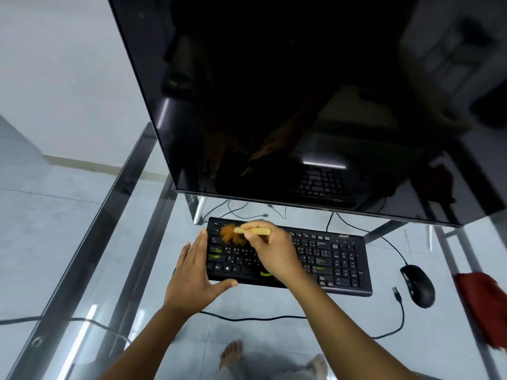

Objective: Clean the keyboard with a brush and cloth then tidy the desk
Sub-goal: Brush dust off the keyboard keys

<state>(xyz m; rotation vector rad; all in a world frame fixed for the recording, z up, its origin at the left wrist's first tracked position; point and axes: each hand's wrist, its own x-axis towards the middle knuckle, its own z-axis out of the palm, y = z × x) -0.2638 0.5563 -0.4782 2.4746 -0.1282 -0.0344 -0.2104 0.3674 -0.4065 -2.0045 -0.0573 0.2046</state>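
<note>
On the glass worktop [82, 283], the black keyboard [315, 259] lies just in front of the dark monitor [274, 105], and the right hand [270, 252] is closed around the pale wooden handle of a brush [248, 231], whose orange-brown bristles press on the keys at the keyboard's far-left corner. The left hand [193, 272] lies flat with fingers spread against the keyboard's left end, its thumb along the near edge, holding nothing. To the right, a black mouse [418, 285] sits near the keyboard, with a red cloth [482, 305] beyond it at the worktop's right edge.
</note>
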